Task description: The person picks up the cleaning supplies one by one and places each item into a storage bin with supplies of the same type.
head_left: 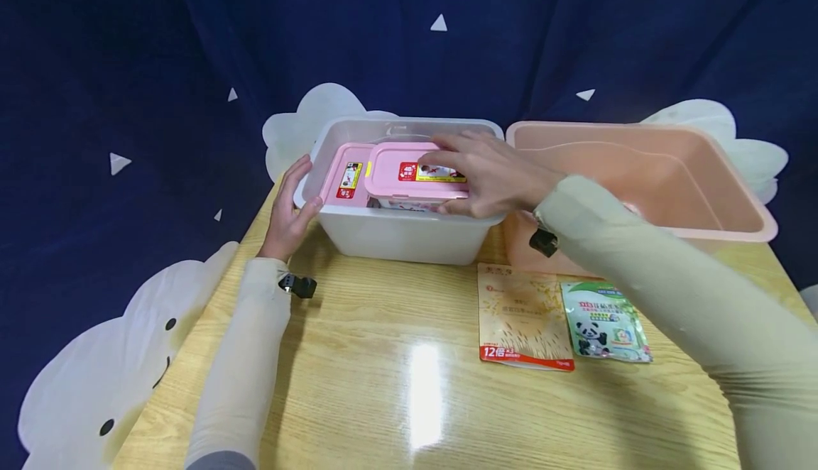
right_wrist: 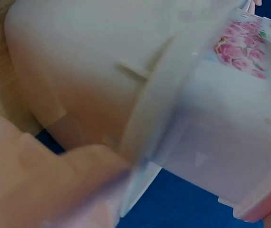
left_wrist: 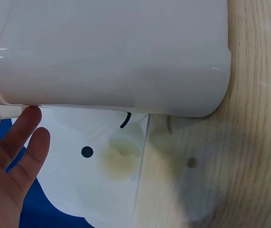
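In the head view my right hand [head_left: 501,175] grips the right end of a storage box with a pink lid [head_left: 390,170], thumb on the near side and fingers over the far edge. The box sits in the upper part of a white plastic bin [head_left: 402,236]. Its clear wall with a rose-print label [right_wrist: 242,50] shows in the right wrist view. A second pink-lidded box [head_left: 334,179] lies at the bin's left, partly hidden by the first. At the bin's left corner, my left hand [head_left: 287,207] touches the rim with extended fingers, which rest against the outside in the left wrist view.
A peach bin [head_left: 639,136] stands right beside the white one, under my right forearm. In front of it, a tan packet [head_left: 524,321] and a green-and-white panda packet [head_left: 603,324] lie flat on the wooden table [head_left: 358,378]. A dark blue curtain [head_left: 383,44] hangs behind.
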Tool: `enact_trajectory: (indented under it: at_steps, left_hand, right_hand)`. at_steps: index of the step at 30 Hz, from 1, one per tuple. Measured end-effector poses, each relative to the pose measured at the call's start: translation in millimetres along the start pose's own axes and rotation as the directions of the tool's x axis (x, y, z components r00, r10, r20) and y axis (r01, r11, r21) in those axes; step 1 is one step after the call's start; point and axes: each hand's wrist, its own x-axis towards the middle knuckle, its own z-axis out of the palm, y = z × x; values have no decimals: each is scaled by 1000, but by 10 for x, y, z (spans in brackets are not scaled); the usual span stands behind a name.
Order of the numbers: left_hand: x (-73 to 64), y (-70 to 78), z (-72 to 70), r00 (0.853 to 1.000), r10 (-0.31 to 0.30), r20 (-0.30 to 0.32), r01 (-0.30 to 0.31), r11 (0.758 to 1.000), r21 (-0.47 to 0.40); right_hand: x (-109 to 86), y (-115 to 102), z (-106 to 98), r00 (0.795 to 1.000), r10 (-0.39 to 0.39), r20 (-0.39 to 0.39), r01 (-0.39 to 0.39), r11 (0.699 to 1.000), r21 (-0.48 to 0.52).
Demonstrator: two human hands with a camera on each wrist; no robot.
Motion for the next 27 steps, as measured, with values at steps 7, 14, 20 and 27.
enact_trajectory:
  at_steps: [7, 14, 20, 27]
  left_hand:
    - [-4, -227, -45, 1000, 15, -21, -15, 1000, 19]
    - [37, -281, -26, 999, 42, 5, -42, 999, -8]
    - [38, 2, 32, 997, -28, 65, 29, 1000, -10]
    - [88, -209, 48, 996, -40, 83, 41, 999, -4]
  right_hand:
    - [68, 24, 96, 997, 64, 48, -67, 996, 55]
    - [137, 107, 175, 994, 90, 63, -95, 992, 84]
    - [104, 235, 269, 985, 143, 99, -156, 977, 144]
    - [113, 277, 352, 991, 119, 65, -125, 986, 112]
